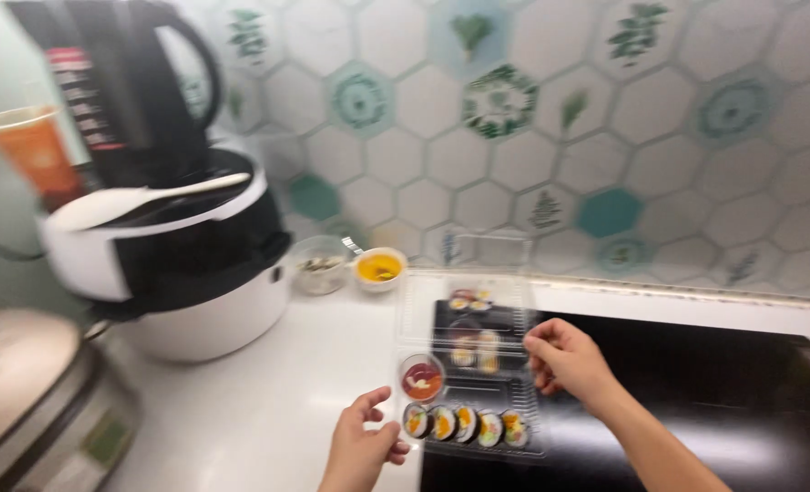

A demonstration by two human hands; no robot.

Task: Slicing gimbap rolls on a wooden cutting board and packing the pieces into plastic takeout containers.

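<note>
Both forearms are bare, with no sleeves in view. The left hand (361,444) and right hand (564,357) wear no gloves, rings, or watch, as far as the blur shows.

The whole view is motion-blurred, the silver cooker (31,401) is cut off at the left edge

Taking the clear plastic sushi tray (473,383) as the landmark: to its left the white counter (268,401) lies open as far as the black-and-white rice cooker (177,273), which blocks that side, with a metal appliance (31,401) beyond it. Behind the tray, its raised lid and two small bowls (350,266) crowd the tiled wall (550,118). To its right the black cooktop (714,392) is flat and open. The left hand (361,446) and right hand (567,360) flank the tray's near corners.
</note>
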